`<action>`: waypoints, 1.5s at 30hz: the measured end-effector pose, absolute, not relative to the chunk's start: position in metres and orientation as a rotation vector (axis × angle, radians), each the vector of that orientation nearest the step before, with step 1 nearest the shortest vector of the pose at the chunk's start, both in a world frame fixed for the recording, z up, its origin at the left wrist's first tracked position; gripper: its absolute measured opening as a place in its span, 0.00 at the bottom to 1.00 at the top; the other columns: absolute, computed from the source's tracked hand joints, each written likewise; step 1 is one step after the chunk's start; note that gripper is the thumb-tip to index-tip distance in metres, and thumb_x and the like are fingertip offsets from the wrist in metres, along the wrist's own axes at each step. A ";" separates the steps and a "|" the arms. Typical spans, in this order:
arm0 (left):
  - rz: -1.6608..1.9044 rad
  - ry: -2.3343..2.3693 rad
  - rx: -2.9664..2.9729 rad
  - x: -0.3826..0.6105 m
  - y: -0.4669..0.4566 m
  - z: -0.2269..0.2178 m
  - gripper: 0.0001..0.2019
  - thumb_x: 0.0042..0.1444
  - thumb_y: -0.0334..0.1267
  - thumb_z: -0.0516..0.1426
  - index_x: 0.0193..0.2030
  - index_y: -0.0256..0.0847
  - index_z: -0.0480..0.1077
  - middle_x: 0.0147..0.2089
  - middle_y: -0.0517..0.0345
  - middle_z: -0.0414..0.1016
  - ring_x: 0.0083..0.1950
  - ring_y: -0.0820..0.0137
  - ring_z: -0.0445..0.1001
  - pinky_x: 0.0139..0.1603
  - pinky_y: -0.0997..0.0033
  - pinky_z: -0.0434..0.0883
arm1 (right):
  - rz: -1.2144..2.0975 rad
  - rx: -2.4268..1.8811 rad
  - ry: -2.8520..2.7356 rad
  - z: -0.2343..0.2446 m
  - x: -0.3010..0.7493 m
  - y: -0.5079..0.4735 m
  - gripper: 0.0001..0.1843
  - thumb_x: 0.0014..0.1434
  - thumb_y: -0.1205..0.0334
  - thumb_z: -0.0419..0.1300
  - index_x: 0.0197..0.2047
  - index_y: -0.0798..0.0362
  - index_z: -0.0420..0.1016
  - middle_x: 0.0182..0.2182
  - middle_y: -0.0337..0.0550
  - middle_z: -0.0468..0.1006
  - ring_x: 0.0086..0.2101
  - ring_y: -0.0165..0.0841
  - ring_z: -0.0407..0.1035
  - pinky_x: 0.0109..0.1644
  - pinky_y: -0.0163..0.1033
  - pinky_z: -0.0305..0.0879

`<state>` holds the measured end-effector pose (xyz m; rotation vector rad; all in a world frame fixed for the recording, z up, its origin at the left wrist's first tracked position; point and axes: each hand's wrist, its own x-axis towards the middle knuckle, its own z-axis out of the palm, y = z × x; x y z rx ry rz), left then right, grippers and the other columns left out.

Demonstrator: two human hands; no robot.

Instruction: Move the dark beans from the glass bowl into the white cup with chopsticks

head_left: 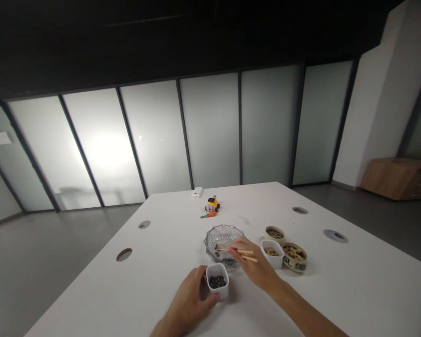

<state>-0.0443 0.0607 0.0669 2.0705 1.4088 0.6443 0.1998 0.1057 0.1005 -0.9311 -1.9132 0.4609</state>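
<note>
My left hand (193, 297) is wrapped round a small white square cup (223, 291) that holds dark pieces (217, 282). In my right hand (254, 264) is a pair of wooden chopsticks (244, 252), their tips over a clear glass bowl (210, 234) with a scalloped rim. Several small dark pieces (216, 250) lie in that bowl; whether the tips grip one cannot be made out. Right of my right hand stand another white square cup (275, 260) with pale nut-like pieces, a round pot (279, 234) with dark contents and a patterned round pot (295, 266) with nuts.
Beyond the bowl on the white table (168, 262) are an orange toy carrot (209, 215), a yellow toy vehicle (212, 203) and a white box-shaped device (197, 192). Round holes (124, 254) pierce the tabletop on both sides. Frosted glass panels (210, 131) stand behind.
</note>
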 end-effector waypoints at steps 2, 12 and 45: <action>0.655 1.397 2.064 -0.045 0.061 0.067 0.16 0.56 0.40 0.62 0.51 0.41 0.72 0.49 0.51 0.78 0.49 0.59 0.72 0.51 0.66 0.67 | 0.466 -0.931 -1.915 0.101 0.200 0.105 0.29 0.77 0.39 0.50 0.33 0.49 0.78 0.34 0.43 0.79 0.36 0.37 0.76 0.44 0.42 0.74; 0.651 1.407 2.074 -0.045 0.062 0.063 0.16 0.57 0.41 0.63 0.51 0.40 0.72 0.50 0.51 0.79 0.50 0.58 0.73 0.51 0.66 0.67 | 0.437 -0.900 -1.956 0.098 0.197 0.106 0.28 0.78 0.43 0.49 0.33 0.48 0.77 0.34 0.43 0.79 0.36 0.38 0.75 0.44 0.42 0.73; 0.634 1.427 2.068 -0.044 0.061 0.066 0.15 0.57 0.39 0.63 0.50 0.40 0.72 0.48 0.52 0.78 0.48 0.59 0.73 0.50 0.66 0.67 | 0.452 -0.905 -1.955 0.102 0.196 0.103 0.26 0.78 0.46 0.50 0.34 0.48 0.77 0.34 0.44 0.80 0.36 0.38 0.76 0.44 0.43 0.73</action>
